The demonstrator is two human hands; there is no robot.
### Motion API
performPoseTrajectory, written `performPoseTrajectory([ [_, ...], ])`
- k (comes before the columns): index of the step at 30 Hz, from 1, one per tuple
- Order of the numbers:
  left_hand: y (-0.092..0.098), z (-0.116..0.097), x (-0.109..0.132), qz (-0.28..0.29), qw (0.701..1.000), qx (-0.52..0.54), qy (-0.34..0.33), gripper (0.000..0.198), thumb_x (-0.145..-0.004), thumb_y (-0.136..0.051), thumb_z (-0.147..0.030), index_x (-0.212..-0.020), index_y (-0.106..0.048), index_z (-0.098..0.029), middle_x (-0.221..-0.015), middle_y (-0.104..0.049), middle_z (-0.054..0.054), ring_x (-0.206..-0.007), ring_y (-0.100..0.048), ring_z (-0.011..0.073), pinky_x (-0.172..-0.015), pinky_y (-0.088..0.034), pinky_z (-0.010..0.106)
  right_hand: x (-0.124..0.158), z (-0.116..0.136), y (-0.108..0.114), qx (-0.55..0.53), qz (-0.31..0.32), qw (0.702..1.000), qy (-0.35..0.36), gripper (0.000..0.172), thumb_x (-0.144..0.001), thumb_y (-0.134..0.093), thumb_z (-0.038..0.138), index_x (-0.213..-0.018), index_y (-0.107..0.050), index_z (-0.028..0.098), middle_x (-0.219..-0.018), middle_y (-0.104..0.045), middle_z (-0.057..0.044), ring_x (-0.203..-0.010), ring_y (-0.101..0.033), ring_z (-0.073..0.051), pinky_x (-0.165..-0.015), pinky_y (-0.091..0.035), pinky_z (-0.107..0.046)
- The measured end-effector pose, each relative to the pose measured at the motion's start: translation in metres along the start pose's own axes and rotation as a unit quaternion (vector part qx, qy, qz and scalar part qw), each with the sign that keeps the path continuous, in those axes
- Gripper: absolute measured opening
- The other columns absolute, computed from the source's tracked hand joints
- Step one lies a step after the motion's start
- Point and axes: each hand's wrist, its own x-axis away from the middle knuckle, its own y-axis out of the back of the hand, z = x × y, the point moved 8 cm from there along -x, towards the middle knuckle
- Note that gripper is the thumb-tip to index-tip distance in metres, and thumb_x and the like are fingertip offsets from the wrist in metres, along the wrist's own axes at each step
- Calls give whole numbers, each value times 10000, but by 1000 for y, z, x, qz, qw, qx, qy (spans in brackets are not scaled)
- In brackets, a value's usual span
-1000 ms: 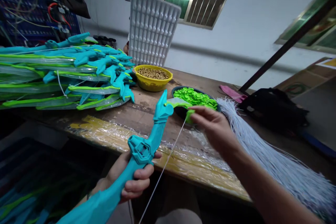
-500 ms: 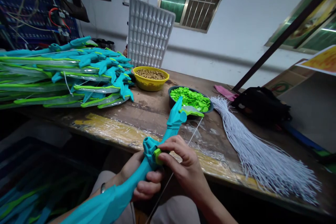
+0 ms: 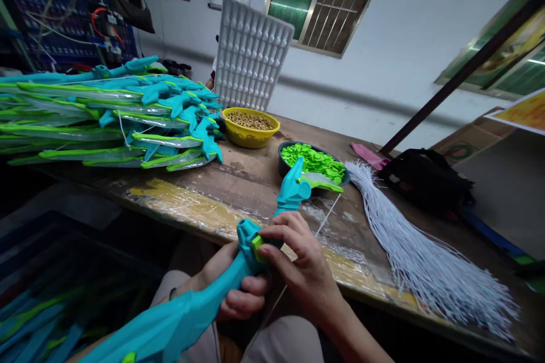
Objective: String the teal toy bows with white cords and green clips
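A turquoise plastic toy bow [image 3: 200, 306] slants across my lap, its upper end pointing over the table. My left hand [image 3: 242, 289] is wrapped round its middle from below. Between the thumb and fingers of my right hand [image 3: 298, 255] is a small bright green plastic piece [image 3: 258, 245], held against the side of the bow's middle; whether it is seated there I cannot tell. A white string [image 3: 327, 215] runs from the bow's green tip down behind my right hand.
A pile of similar bows [image 3: 170, 108] lies at the left. A yellow bowl [image 3: 251, 139] of small brass-coloured rings and a dark bowl [image 3: 286, 165] of green pieces stand mid-table. A bundle of white strings [image 3: 409, 238] spreads at the right. More bows fill a crate [image 3: 55, 227] below left.
The whole view has shifted slightly, so things sit a little further right. Both hands keep the same hold on the bow and the green piece.
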Motion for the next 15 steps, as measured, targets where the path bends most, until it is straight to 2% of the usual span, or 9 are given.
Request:
performPoseTrajectory([
  [3, -1, -3, 2, -2, 1000, 18, -4, 438, -816, -730, -454, -574, -591, -115, -433, -514, -2, -278, -393, 100, -205, -110, 209, -4, 5, -1, 41, 15, 999, 19, 135, -971, -599, 161, -1081, -661, 209, -1032, -621, -61, -1026, -547, -248, -888, -436, -419],
  [5, -1, -3, 2, -4, 1000, 27, 1, 382, -792, -756, -410, -597, -607, -118, -452, -540, -5, -278, -411, 103, -201, -141, 206, -8, 10, -1, 83, 36, 995, 50, 246, -978, -569, 142, -1217, -597, 195, -1168, -628, -95, -1162, -521, -281, -977, -416, -465],
  [7, 0, -3, 3, -5, 1000, 24, 11, 375, -776, -767, -410, -602, -615, -115, -453, -542, -7, -277, -410, 103, -198, -138, 208, -13, 17, -4, 109, 79, 987, 91, 333, -991, -542, 136, -1319, -521, 189, -1272, -624, -113, -1283, -477, -301, -1065, -366, -517],
  [9, 4, -2, 3, -6, 1000, 14, 22, 415, -766, -765, -450, -588, -612, -108, -444, -526, -4, -278, -395, 101, -201, -112, 219, -17, 21, -8, 108, 129, 979, 119, 342, -1010, -511, 139, -1346, -485, 193, -1268, -646, -106, -1268, -522, -283, -1095, -356, -532],
  [12, 12, 1, 4, -7, 999, -2, 34, 504, -774, -719, -561, -582, -605, -109, -422, -482, -4, -281, -366, 108, -214, -80, 249, -20, 23, -10, 71, 154, 978, 124, 222, -1033, -472, 140, -1241, -525, 195, -1249, -655, -102, -1150, -620, -223, -1030, -461, -441],
  [15, 16, 3, 4, 8, 999, -10, 33, 588, -785, -657, -664, -573, -595, -119, -395, -436, -8, -280, -340, 113, -217, -79, 265, -17, 23, -9, 62, 115, 982, 139, 133, -1031, -476, 133, -1069, -589, 190, -1291, -606, -118, -1130, -618, -208, -906, -532, -345],
])
